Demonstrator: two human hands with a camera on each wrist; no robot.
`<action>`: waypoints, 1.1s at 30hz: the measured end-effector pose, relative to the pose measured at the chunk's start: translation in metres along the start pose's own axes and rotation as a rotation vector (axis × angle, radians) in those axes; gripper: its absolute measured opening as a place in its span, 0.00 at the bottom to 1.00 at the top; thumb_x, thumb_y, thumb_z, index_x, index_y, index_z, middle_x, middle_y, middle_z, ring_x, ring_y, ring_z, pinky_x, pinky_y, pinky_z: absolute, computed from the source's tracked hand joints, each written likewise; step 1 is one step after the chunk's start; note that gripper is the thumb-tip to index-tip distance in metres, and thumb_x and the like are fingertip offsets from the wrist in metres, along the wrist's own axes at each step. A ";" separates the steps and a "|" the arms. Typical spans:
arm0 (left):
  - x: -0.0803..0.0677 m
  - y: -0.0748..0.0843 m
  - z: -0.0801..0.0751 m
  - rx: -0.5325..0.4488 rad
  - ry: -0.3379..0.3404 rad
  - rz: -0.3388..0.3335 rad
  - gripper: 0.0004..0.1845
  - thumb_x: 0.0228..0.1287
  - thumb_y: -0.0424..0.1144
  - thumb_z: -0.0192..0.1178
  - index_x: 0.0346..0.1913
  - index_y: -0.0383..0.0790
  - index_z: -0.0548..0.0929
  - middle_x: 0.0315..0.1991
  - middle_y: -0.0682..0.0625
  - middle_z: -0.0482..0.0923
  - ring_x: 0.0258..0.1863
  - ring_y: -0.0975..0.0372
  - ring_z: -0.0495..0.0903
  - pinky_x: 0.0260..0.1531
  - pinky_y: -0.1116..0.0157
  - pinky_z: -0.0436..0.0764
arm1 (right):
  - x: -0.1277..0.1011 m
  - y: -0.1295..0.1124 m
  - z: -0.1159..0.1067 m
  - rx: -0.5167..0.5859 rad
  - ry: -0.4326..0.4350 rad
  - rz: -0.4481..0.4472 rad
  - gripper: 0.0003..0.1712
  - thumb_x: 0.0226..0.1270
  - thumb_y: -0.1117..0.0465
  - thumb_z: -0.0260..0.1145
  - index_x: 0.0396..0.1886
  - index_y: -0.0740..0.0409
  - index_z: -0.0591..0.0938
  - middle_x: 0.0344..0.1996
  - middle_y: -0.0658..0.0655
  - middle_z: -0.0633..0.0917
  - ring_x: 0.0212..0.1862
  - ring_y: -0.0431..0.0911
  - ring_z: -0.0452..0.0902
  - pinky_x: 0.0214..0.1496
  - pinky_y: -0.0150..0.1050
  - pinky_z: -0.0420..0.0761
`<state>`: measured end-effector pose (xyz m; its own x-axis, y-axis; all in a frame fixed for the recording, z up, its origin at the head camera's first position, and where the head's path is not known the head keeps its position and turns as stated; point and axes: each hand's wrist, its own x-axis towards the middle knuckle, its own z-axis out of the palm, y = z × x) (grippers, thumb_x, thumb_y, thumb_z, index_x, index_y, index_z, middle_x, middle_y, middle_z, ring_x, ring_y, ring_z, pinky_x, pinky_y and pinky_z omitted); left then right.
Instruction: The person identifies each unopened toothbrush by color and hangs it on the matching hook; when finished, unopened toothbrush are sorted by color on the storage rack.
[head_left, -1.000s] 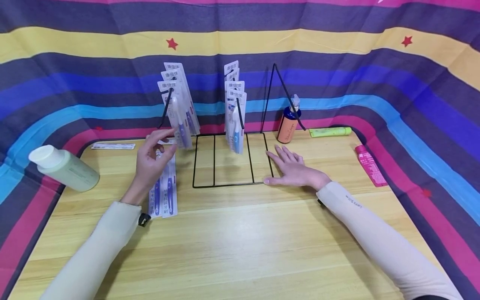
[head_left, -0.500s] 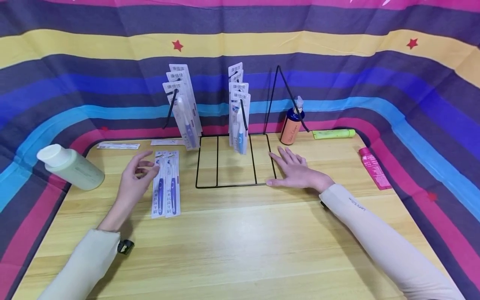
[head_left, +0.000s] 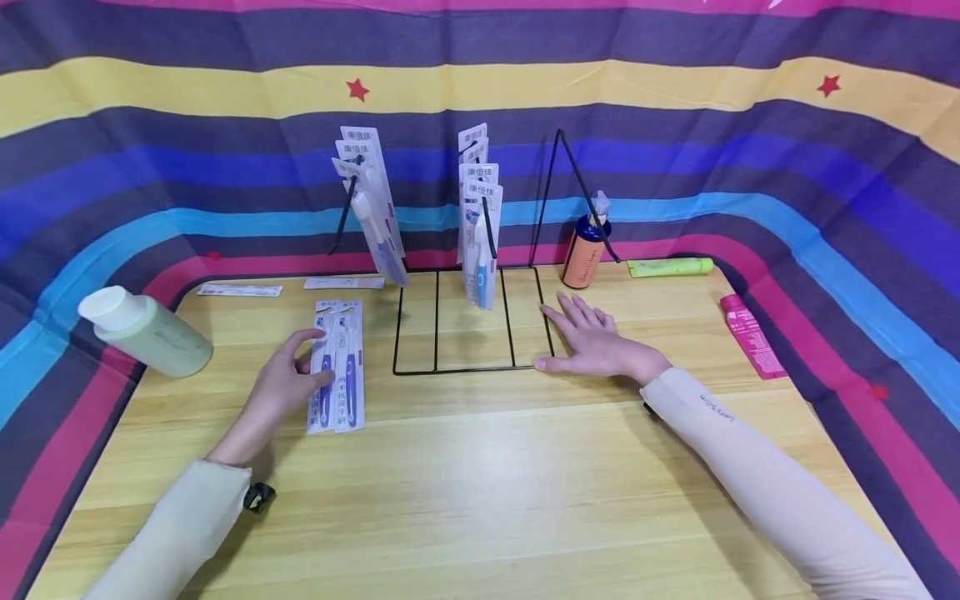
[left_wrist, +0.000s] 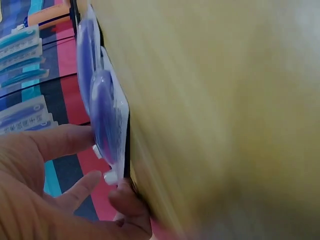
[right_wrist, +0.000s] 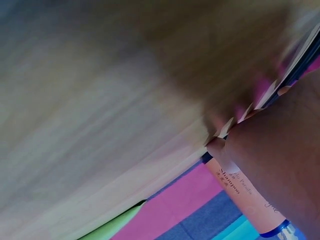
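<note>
Left of centre in head view, left hand (head_left: pixel 288 385) rests on wooden table (head_left: pixel 480 500), fingers loosely curled, thumb and fingertips touching left edge of toothbrush packs (head_left: pixel 337 365) lying flat; firm pinch or not, cannot tell. Left wrist view: fingers (left_wrist: pixel 75 142) against pack edge (left_wrist: pixel 107 125). Right of centre, right hand (head_left: pixel 596 343) lies flat, fingers straight and spread, thumb touching wire rack (head_left: pixel 468 321) base corner. Hung toothbrush packs (head_left: pixel 480 217) on rack, upper centre. Orange bottle (head_left: pixel 585 254) just beyond right hand.

Left hand (head_left: pixel 281 390) on toothbrush packs (head_left: pixel 337 365) — right hand (head_left: pixel 592 342) flat beside wire rack (head_left: pixel 468 321)
</note>
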<state>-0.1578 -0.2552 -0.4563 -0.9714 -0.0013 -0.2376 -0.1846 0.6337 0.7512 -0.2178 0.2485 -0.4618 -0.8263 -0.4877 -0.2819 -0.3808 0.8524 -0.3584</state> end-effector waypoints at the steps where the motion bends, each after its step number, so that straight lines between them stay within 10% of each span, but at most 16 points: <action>1: 0.001 0.000 -0.001 0.002 -0.011 -0.005 0.43 0.73 0.34 0.69 0.86 0.39 0.61 0.45 0.40 0.75 0.41 0.52 0.75 0.38 0.58 0.74 | 0.000 0.000 0.000 -0.003 0.001 -0.001 0.65 0.72 0.19 0.59 0.93 0.46 0.43 0.89 0.60 0.33 0.87 0.60 0.22 0.81 0.71 0.37; 20: -0.004 -0.018 -0.024 -0.127 -0.033 -0.034 0.29 0.82 0.29 0.57 0.80 0.26 0.66 0.54 0.39 0.69 0.47 0.54 0.70 0.38 0.67 0.78 | 0.000 -0.001 -0.001 0.002 -0.003 0.002 0.65 0.73 0.20 0.60 0.93 0.47 0.43 0.89 0.61 0.32 0.87 0.60 0.22 0.81 0.71 0.35; 33: -0.007 -0.016 -0.028 -0.200 0.185 0.082 0.27 0.77 0.24 0.56 0.77 0.30 0.73 0.52 0.45 0.70 0.37 0.64 0.70 0.24 0.72 0.74 | -0.001 0.000 0.000 0.000 -0.002 -0.004 0.65 0.72 0.20 0.59 0.93 0.46 0.43 0.89 0.60 0.32 0.87 0.59 0.21 0.81 0.70 0.35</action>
<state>-0.1519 -0.2871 -0.4498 -0.9917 -0.1092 -0.0681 -0.1120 0.4720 0.8744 -0.2170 0.2487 -0.4618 -0.8241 -0.4912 -0.2821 -0.3840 0.8506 -0.3592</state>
